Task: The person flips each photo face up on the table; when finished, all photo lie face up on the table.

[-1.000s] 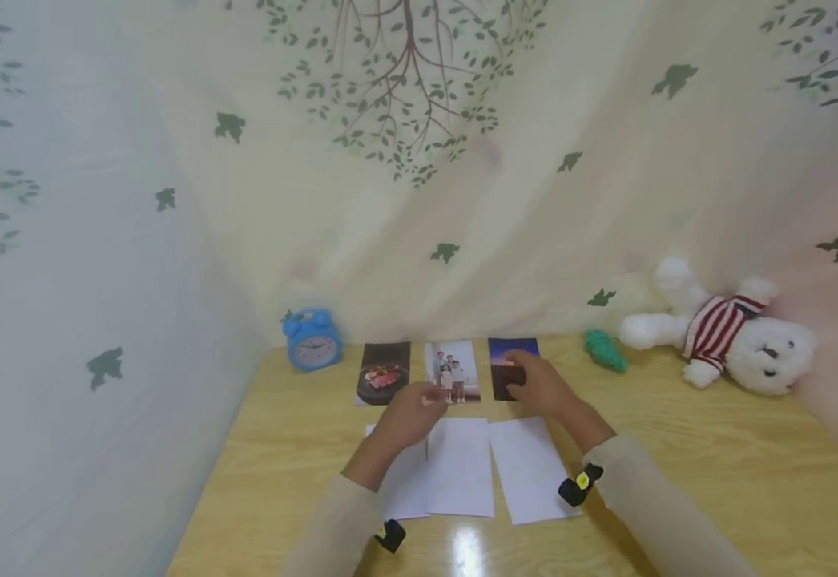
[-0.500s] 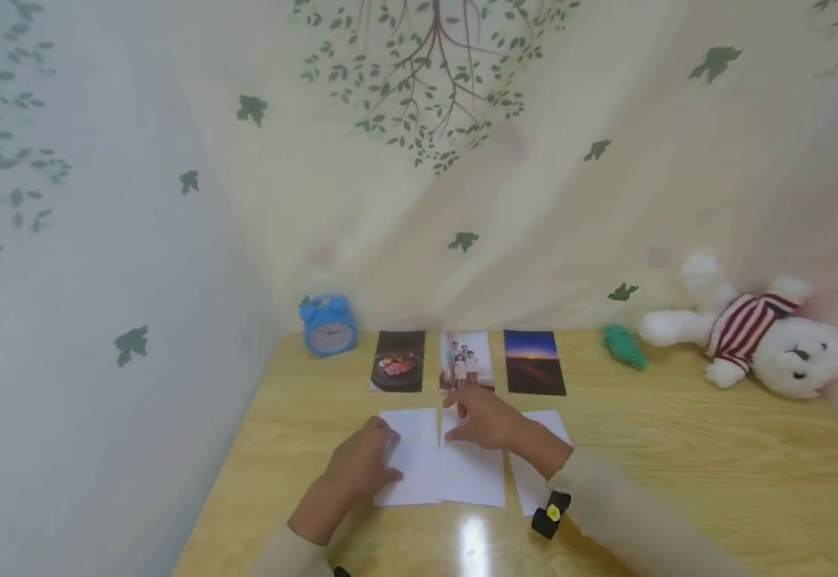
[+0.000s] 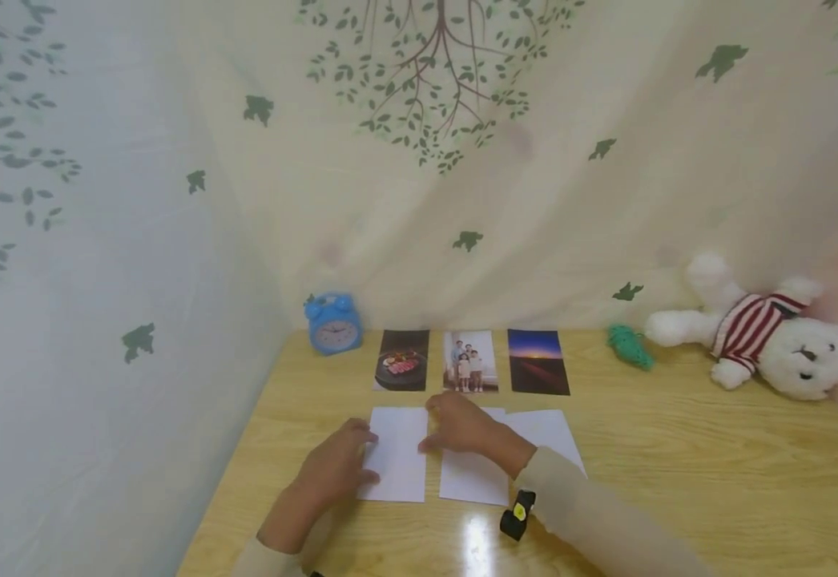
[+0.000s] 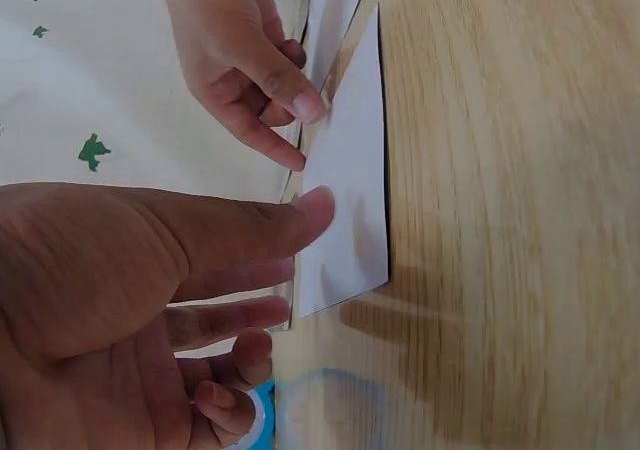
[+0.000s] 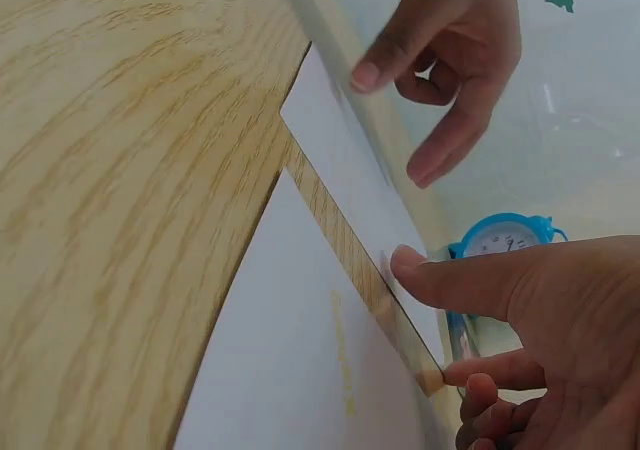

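Observation:
Three white sheets lie side by side on the wooden table. My left hand [image 3: 328, 469] is at the outer edge of the left sheet [image 3: 396, 457], thumb and forefinger spread. Facing it, my right hand [image 3: 468, 425] has thumb and forefinger at that sheet's other edge, above the gap beside the middle sheet [image 3: 473, 479]. In the left wrist view, the left thumb [image 4: 315, 210] extends over the sheet, without a visible pinch. The right sheet [image 3: 550, 433] sits slightly turned, partly behind the right forearm. Faint yellow marks show on the nearer sheet [image 5: 300, 340] in the right wrist view.
Behind the sheets are three photos: a meat dish [image 3: 400, 362], a family [image 3: 470, 361] and a sunset [image 3: 538, 361]. A blue alarm clock [image 3: 335, 324] stands at the back left. A green bundle [image 3: 630, 346] and white teddy bear [image 3: 758, 340] lie at the back right.
Both hands came from the photos down to the left sheet. The right hand moved left across the middle sheet. The left sheet shifted left, and a gap separates it from the middle one.

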`<action>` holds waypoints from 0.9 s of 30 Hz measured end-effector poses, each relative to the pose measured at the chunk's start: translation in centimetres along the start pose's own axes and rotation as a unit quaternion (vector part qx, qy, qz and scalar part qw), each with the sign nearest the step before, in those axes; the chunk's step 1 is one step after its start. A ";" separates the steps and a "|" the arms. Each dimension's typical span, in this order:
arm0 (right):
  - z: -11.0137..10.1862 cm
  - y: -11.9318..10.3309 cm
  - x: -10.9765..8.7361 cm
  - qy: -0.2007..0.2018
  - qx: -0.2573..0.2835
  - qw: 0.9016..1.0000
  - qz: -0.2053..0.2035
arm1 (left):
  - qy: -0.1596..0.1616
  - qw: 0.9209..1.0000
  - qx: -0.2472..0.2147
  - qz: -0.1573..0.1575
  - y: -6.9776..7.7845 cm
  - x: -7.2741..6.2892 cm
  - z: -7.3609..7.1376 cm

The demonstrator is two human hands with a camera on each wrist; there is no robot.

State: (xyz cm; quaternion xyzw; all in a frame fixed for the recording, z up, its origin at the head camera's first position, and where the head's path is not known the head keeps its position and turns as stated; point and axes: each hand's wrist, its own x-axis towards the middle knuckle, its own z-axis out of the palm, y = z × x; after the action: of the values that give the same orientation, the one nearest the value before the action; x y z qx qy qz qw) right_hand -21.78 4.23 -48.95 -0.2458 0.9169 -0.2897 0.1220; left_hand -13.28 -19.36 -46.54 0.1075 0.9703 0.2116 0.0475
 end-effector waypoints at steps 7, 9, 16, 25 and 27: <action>0.0 -0.6 1.3 -0.024 0.000 0.999 0.049 | -0.032 0.998 0.037 0.025 -0.2 -1.0 0.0; -0.3 -0.9 1.8 -0.035 0.000 0.997 0.068 | -0.036 0.998 0.034 0.025 -0.3 -0.9 0.1; -1.0 -1.7 2.4 -0.018 0.011 0.995 0.102 | -0.024 0.998 0.031 0.048 -0.5 -0.9 0.2; -0.4 -1.0 1.9 0.038 0.122 0.988 0.084 | -0.027 0.999 0.002 0.034 -0.2 -0.9 0.3; -0.2 -0.8 1.9 0.044 0.158 0.982 0.091 | -0.027 0.999 -0.001 0.021 -0.1 -0.8 0.4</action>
State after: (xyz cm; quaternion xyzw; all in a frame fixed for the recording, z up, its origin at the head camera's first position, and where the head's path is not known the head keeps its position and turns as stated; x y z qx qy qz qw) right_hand -23.18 2.76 -48.42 -0.1260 0.8825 -0.4293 0.1449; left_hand -12.46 -19.45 -46.95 0.1336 0.9660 0.2103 0.0689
